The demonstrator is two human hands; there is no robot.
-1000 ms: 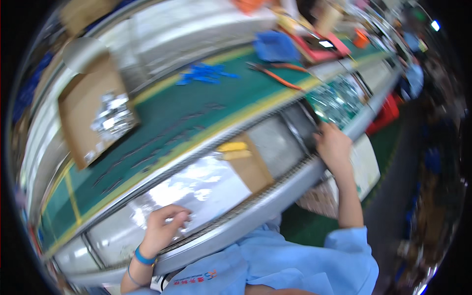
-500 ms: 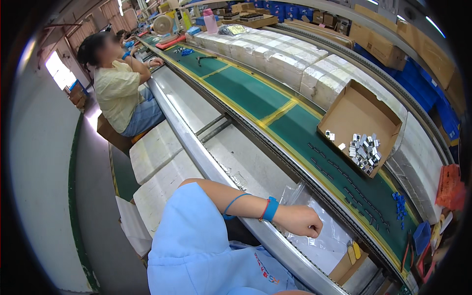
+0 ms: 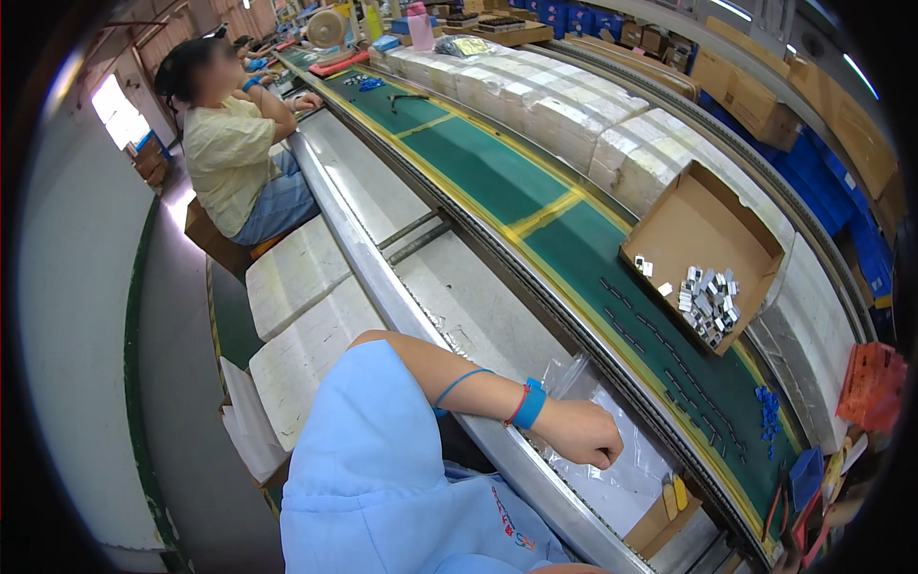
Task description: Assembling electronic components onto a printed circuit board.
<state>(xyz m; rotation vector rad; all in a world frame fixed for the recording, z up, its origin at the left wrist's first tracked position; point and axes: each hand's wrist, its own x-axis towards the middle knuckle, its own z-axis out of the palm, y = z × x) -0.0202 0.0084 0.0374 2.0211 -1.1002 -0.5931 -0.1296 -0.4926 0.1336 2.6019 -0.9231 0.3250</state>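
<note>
My left hand is closed, its fingers curled under, with a blue band on the wrist. It rests over clear plastic bags and a white sheet on the metal ledge. Whatever is in the fingers, if anything, is hidden. Beyond it, on the green belt, lie rows of small dark strips. An open cardboard box with several small silver-and-white parts sits across the belt's far side. My right hand is out of sight.
Blue small parts lie near a blue bin at right. Yellow-handled tools rest by a cardboard piece near my hand. White foam blocks line the far side. A co-worker sits at left along the metal rail.
The view has turned slightly, so things at the right edge sit a little further left. My left hand stays closed in nearly the same place, its fingers tipped slightly further down.
</note>
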